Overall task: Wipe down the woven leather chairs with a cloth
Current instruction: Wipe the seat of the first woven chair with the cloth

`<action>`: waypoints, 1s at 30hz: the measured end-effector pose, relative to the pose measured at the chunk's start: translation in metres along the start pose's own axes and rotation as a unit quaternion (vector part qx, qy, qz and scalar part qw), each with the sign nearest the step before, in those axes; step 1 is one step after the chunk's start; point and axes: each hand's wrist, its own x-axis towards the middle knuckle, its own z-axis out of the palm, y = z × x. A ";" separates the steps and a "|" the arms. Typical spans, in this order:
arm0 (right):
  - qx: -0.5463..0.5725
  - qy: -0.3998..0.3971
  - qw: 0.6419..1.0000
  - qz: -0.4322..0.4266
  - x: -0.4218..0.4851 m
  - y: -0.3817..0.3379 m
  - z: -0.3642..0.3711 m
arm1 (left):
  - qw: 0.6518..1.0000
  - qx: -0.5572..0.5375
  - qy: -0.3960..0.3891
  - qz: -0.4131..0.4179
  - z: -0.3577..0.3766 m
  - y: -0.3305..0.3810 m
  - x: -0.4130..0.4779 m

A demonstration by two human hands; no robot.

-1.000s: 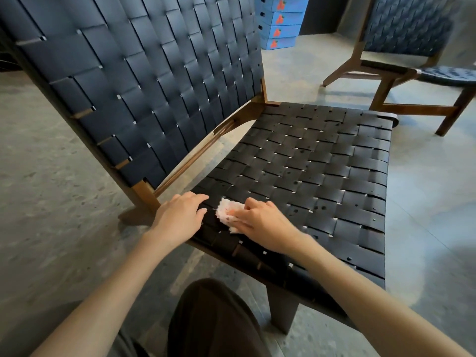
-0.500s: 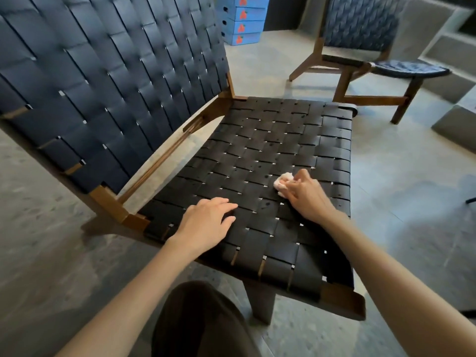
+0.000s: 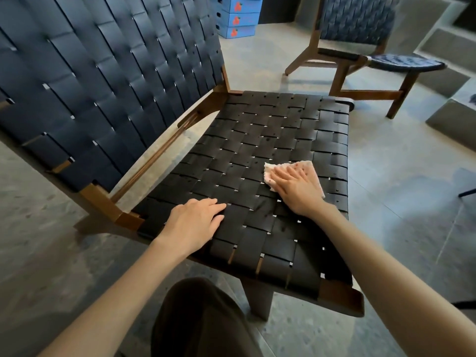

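Pressing the cloth [image 3: 313,173] flat on the chair seat [image 3: 257,150], right hand [image 3: 296,191] fingers spread, not gripping. Left hand [image 3: 195,222] rests open on the seat, holding nothing. Cloth looks thin, limp; likely bunches, so palm pressure suits best.

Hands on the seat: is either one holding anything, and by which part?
The right hand lies flat on the middle of the cloth, pressing it to the woven seat. The left hand rests bare on the seat.
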 end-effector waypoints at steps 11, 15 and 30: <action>0.196 -0.041 0.952 -0.233 -0.080 -0.062 -0.032 | 1.000 0.010 -0.010 0.006 0.002 -0.003 0.000; 0.083 -0.074 0.982 -0.152 -0.065 -0.050 -0.019 | 1.000 0.006 -0.007 0.007 0.002 -0.004 -0.002; 0.037 -0.085 0.993 -0.068 -0.049 -0.033 -0.010 | 1.000 0.015 0.016 0.023 0.003 -0.006 -0.010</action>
